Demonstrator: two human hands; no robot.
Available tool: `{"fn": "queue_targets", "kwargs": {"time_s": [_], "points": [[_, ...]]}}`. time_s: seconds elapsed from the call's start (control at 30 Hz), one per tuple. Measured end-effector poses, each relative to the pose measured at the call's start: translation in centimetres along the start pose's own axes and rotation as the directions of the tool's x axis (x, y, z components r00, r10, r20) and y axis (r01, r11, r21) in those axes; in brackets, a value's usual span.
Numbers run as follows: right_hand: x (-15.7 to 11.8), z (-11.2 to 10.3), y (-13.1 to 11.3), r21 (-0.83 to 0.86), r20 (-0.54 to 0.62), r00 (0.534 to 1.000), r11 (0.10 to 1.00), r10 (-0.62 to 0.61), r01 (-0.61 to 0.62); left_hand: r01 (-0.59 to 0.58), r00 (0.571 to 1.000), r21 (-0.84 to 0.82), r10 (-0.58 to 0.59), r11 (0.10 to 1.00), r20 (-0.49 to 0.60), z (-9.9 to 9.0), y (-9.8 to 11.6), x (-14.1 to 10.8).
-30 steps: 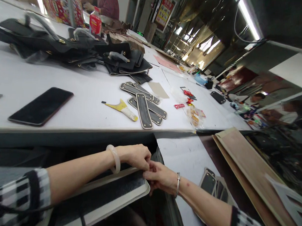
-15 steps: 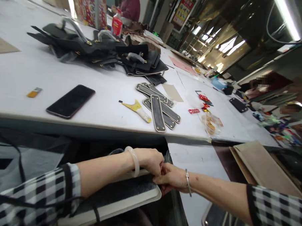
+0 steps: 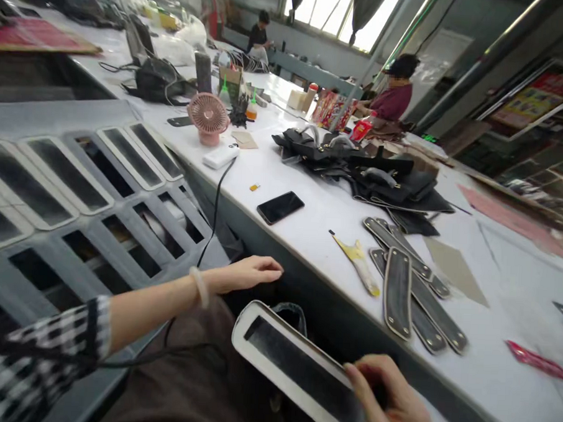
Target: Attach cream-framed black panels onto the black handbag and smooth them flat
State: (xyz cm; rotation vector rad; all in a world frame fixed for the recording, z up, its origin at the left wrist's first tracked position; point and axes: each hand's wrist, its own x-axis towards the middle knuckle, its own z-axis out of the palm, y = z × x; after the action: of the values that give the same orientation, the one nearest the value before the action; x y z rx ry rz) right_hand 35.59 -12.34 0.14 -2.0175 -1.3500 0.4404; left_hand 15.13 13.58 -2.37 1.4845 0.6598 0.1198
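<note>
My left hand (image 3: 253, 274) is stretched out in front of the table edge, fingers extended, with nothing visible in it. A pale bangle sits on that wrist. At the lower right, my right hand (image 3: 390, 396) grips the edge of a long dark panel with a wide whitish border and rounded corners (image 3: 297, 370). The panel lies tilted over my lap, and its near right end is cut off by the frame. Behind it a dark loop (image 3: 293, 314) shows. Several dark strips with pale edges and rivets (image 3: 398, 294) lie overlapped on the table, beside a yellow-and-white tool (image 3: 356, 261).
On the left, a grey slotted rack (image 3: 122, 229) carries several pale-bordered panels (image 3: 68, 170). The white table (image 3: 317, 237) bears a phone (image 3: 280, 207), a pink fan (image 3: 208, 117), black bag pieces (image 3: 358, 164) and a white box (image 3: 221, 155) with a cable. People work farther back.
The view has swung left, bringing the rack and fan into sight. My hands, together at the panel's end before, are now apart; the left has let go while the right still holds the panel.
</note>
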Motion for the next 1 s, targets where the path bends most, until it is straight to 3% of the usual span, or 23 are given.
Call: {"fn": "queue_targets", "kwargs": {"time_s": [0.03,0.1,0.13,0.2,0.27,0.33,0.47,0.67,1.0], "points": [[0.8,0.8,-2.1,0.048,0.043,0.986,0.986,-0.164,0.162,0.045,0.997,-0.079,-0.05,0.996,-0.058,-0.2,-1.7,-1.4],[2.0,2.9,-6.1,0.08,0.12,0.91,0.917,-0.398,0.39,0.117,0.982,-0.252,-0.15,0.961,-0.114,0.6,-5.1,-4.0],[2.5,4.1,-7.7,0.09,0.159,0.861,0.876,-0.483,0.475,0.125,0.977,-0.341,-0.176,0.932,-0.123,1.5,-6.5,-5.0],[3.1,6.4,-10.1,0.077,0.23,0.807,0.837,-0.544,0.542,0.129,0.972,-0.497,-0.208,0.858,-0.107,3.7,-8.9,-6.5],[3.5,8.2,-11.2,0.035,0.299,0.806,0.85,-0.511,0.526,0.132,0.973,-0.623,-0.22,0.771,-0.066,5.8,-10.2,-7.1],[3.8,9.3,-11.5,-0.021,0.35,0.838,0.891,-0.419,0.454,0.132,0.977,-0.714,-0.211,0.687,-0.023,7.1,-10.7,-7.1],[4.4,9.5,-11.4,-0.048,0.402,0.879,0.953,-0.256,0.299,0.056,0.988,-0.804,-0.149,0.592,-0.041,7.1,-10.1,-6.8],[4.4,9.4,-12.8,-0.141,0.487,0.85,0.942,-0.201,0.304,0.002,0.989,-0.825,-0.124,0.565,-0.083,6.6,-9.7,-7.4],[4.0,9.8,-11.6,-0.01,0.422,0.889,0.979,-0.18,0.203,-0.002,0.993,-0.817,-0.094,0.576,-0.069,6.1,-9.8,-7.9]]}}
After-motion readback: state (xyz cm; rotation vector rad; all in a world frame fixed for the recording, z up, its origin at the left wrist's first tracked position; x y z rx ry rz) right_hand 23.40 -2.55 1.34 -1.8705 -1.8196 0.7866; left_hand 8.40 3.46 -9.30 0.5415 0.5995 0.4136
